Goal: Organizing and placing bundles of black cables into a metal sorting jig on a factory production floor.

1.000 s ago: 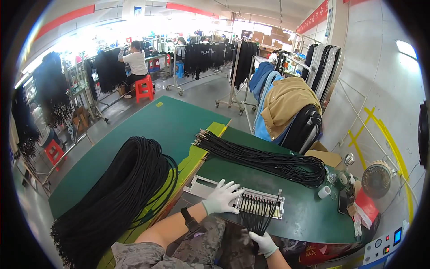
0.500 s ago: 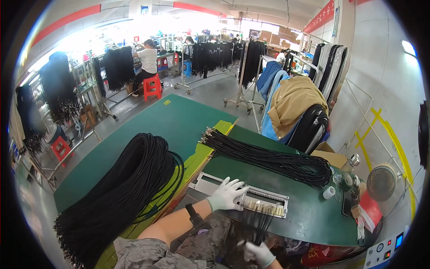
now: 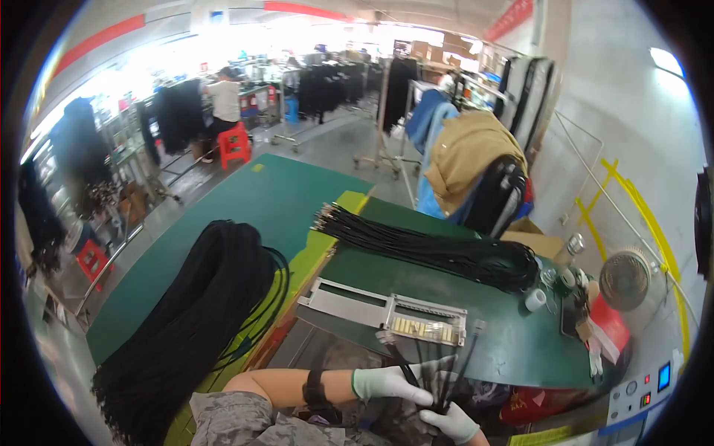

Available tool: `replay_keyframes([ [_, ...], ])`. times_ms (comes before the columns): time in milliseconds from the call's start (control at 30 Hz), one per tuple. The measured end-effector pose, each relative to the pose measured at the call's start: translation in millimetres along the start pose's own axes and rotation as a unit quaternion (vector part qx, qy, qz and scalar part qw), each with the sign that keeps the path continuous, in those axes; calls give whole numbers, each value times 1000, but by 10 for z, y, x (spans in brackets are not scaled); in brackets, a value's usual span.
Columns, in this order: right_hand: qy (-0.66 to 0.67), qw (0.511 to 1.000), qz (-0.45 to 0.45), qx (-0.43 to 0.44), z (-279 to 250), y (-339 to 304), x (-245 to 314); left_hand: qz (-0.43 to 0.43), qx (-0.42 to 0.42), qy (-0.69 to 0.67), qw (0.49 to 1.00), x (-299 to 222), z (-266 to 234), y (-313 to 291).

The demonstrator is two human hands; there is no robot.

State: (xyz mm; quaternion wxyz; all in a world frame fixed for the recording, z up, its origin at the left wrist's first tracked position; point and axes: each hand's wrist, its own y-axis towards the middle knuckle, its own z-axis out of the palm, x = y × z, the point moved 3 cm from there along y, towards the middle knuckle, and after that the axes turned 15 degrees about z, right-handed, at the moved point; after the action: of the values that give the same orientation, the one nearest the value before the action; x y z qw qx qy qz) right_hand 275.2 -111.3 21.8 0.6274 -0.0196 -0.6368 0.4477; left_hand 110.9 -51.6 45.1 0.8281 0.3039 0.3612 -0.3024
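Note:
My left hand [image 3: 388, 384], in a white glove, is closed at the near edge of the table with its fingertips on black cables [image 3: 464, 366]. Just right of it my right hand [image 3: 454, 424], also gloved, grips the same small bunch from below. The cables fan upward from my hands, and small clear plugs show at some tips. Beyond the hands lies a long pale metal fixture [image 3: 346, 304] with a row of small brass-coloured pieces [image 3: 418, 328] in its right part; no hand touches it.
A large heap of black cables [image 3: 197, 305] covers the left. Another bundle [image 3: 439, 256] lies across the far right. A white spool [image 3: 535, 299], a fan [image 3: 625, 279] and a control box [image 3: 639, 394] stand at right. Draped clothes [image 3: 472, 152] hang beyond the table.
My left hand has left the fixture and come back to the cables beside my right hand. The cables, blurred before, now stand spread upward. The view has shifted slightly.

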Motion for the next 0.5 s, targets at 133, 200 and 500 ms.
replay_keyframes([
  [133, -26, 997, 15, -75, 121, 182, -85, -17, -82, -94, 992, 65, 47, 101],
  [200, -90, 977, -115, -154, 132, 116, 53, -36, -132, -85, 987, -60, 76, 144],
  [500, -379, 662, -98, -639, -1088, -538, -271, 218, -325, -190, 901, -1084, -979, 188],
])
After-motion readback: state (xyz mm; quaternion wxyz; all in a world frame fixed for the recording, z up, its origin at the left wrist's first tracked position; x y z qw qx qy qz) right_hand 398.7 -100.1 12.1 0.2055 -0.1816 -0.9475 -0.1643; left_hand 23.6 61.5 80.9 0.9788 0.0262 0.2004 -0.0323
